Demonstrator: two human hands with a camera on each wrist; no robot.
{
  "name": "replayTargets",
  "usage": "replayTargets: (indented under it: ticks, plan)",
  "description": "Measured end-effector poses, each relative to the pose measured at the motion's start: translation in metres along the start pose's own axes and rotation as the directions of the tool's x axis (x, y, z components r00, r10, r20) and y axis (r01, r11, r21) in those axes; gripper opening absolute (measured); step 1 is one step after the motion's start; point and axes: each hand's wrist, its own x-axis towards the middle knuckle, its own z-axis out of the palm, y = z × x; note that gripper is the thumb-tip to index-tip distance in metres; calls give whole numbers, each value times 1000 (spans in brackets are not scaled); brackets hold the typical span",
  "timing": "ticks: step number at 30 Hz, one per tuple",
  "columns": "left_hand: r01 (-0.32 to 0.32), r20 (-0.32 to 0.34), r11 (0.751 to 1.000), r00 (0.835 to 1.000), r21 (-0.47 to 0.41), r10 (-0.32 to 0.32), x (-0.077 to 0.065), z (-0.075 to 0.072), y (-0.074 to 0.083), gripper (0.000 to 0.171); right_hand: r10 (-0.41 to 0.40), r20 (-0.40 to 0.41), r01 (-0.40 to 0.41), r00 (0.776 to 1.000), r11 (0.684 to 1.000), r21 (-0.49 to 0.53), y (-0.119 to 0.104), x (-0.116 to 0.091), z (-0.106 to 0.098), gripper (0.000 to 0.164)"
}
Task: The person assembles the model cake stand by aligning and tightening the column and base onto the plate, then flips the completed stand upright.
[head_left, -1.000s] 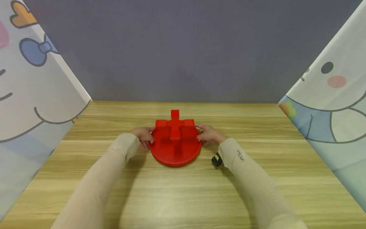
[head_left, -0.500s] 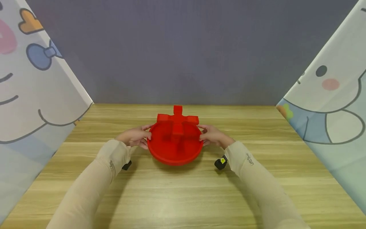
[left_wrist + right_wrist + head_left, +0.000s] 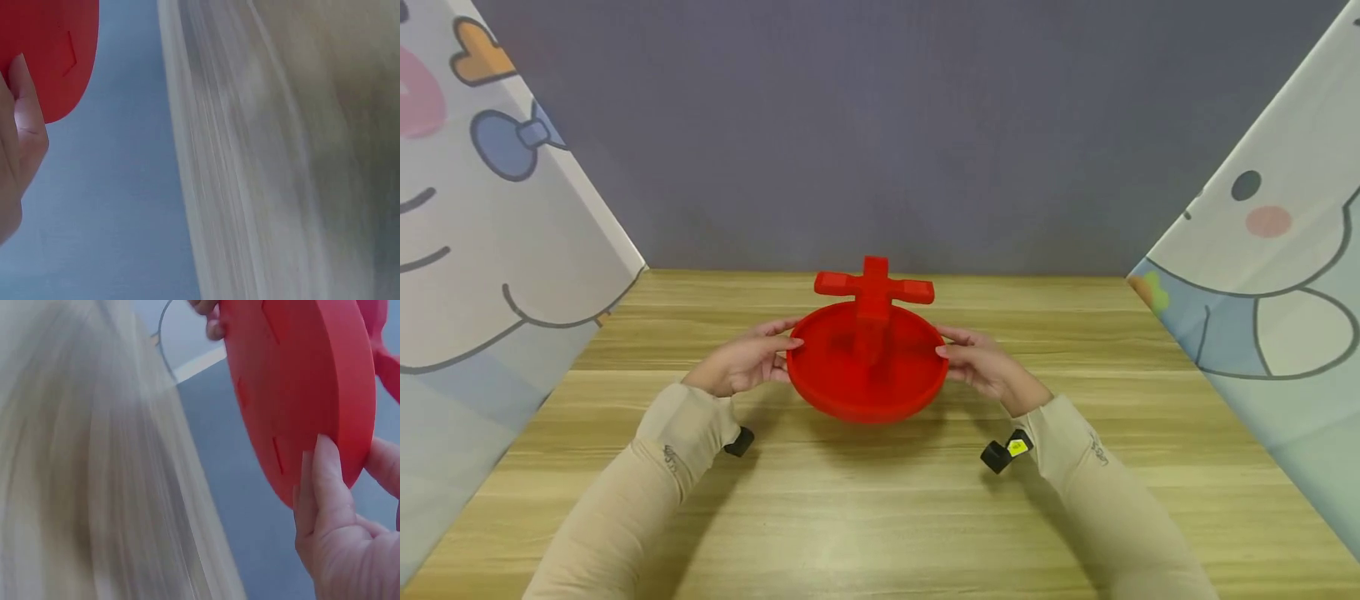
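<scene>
A red round tray-like piece (image 3: 835, 383) with a raised rim hangs above the table, tilted toward me. From its middle rises a post topped by a cross of blunt arms (image 3: 874, 287). My left hand (image 3: 747, 360) pinches the left rim, thumb on top and fingers beneath. On the opposite rim my right hand (image 3: 988, 367) has the same hold. In the right wrist view the flat underside (image 3: 287, 381) shows shallow slots, and the fingers of the right hand (image 3: 337, 531) press against it. The left wrist view catches only part of the piece (image 3: 56, 56) and the left hand (image 3: 25, 137).
The wood-grain table (image 3: 850, 517) spreads beneath both arms. A dark grey panel (image 3: 880, 133) stands along its back edge. Cartoon-printed cloths (image 3: 535, 250) slant up at the left and right sides. Black wrist devices (image 3: 996, 457) jut out below both cuffs.
The red piece has risen off the table and tilted, its cross now standing farther above the dish. Both hands have come up with it, their wrists spreading apart.
</scene>
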Motion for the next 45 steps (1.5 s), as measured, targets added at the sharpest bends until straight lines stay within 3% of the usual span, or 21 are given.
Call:
replayTargets:
  ticks: [7,9,12,17,21,23,25,26,27,29,31,32,34,35,37,40,42,44,45]
  plan:
    - [-2,-24,1000,1000,-7,2,0,1,-7,60,-120,55,111,991,985,135,9,-9,-3,50]
    - [-8,-32,1000,999,-13,7,-1,0,-8,59,-153,65,147,986,985,92,14,-9,-4,52]
    - [-27,-29,999,999,-17,26,-1,0,-7,58,-214,69,220,974,971,-93,19,-9,-3,62]
    - [-46,-39,998,998,-44,45,-6,4,-2,57,-303,38,293,952,871,-394,22,-11,2,75]
    - [-62,-36,995,998,-80,59,-9,6,2,55,-395,-5,315,919,742,-592,20,-12,7,68]
    - [-71,-35,994,997,-84,68,-10,6,4,54,-461,-28,331,887,676,-658,20,-13,9,64]
    - [-71,-38,994,997,-81,69,-10,6,6,53,-560,-16,395,828,603,-693,21,-13,10,58]
    - [-70,-42,994,997,-78,67,-10,7,6,53,-622,6,443,783,551,-707,23,-13,10,55]
    - [-67,-46,995,997,-76,64,-10,7,6,53,-689,46,507,723,484,-713,25,-12,10,52]
    - [-54,-60,995,997,-80,49,-9,7,5,51,-802,154,630,576,317,-709,28,-9,8,40]
    - [-43,-76,995,996,-87,36,-9,8,4,50,-865,274,718,420,132,-684,30,-6,8,26]
    - [-39,-81,995,996,-88,32,-10,8,4,50,-877,326,748,353,55,-662,31,-5,8,24]
    - [-30,-101,995,995,-91,20,-11,8,4,48,-880,392,781,267,-41,-623,31,-5,9,35]
    - [-27,-106,995,994,-97,16,-11,8,4,46,-878,415,787,239,-75,-613,30,-5,11,43]
    - [-19,-116,996,993,-91,9,-12,9,5,44,-874,445,782,194,-136,-608,29,-6,13,39]
    - [-12,-118,997,993,-74,3,-13,10,6,35,-876,456,744,155,-200,-638,29,-7,17,36]
    - [-11,-106,998,994,-55,5,-14,10,6,28,-882,448,706,147,-224,-672,28,-8,18,38]
    - [-15,-92,999,996,-35,11,-14,11,6,22,-891,422,672,166,-212,-710,29,-8,18,40]
    - [-23,-83,1000,996,-19,21,-14,11,5,22,-899,399,660,183,-188,-727,29,-9,18,42]
